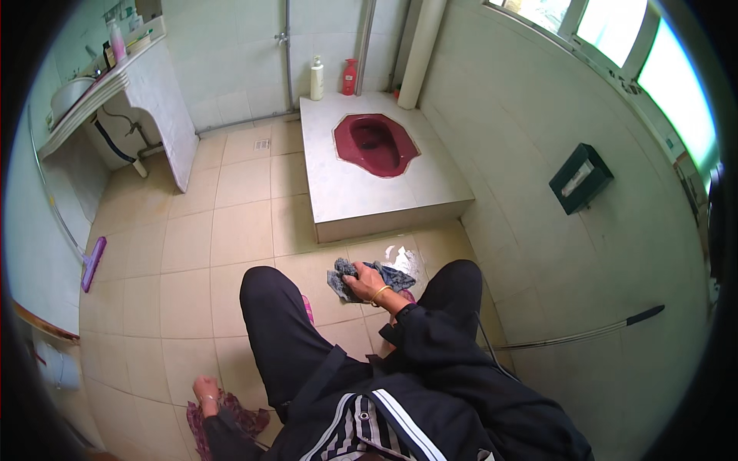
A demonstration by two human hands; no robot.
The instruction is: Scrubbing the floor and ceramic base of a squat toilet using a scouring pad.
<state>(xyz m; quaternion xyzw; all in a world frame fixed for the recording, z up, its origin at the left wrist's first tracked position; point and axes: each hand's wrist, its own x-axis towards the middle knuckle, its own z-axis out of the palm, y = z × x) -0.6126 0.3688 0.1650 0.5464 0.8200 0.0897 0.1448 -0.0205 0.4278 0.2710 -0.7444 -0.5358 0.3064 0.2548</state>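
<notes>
Between the wearer's spread knees, my right hand [366, 282] grips a crumpled grey-blue cloth [344, 279]; part of it spreads out past the wrist to the right. Just beyond it, a white patch [403, 260], foam or wet glare, lies on the tiled floor. At the lower left, my left hand [206, 389] is closed in a fist over a bunched dark red patterned cloth [248, 416]. Whether its fingers grip that cloth is hidden. Pink footwear [308, 310] shows beside the left knee.
Ahead is a raised tiled platform [369, 201] with a dark red squat toilet [376, 145] and two pump bottles [317, 79]. A purple floor squeegee [93, 264] leans at left near the washbasin [72, 99]. A metal pole [565, 339] with a black grip lies right; a tissue box [581, 178] hangs on the wall.
</notes>
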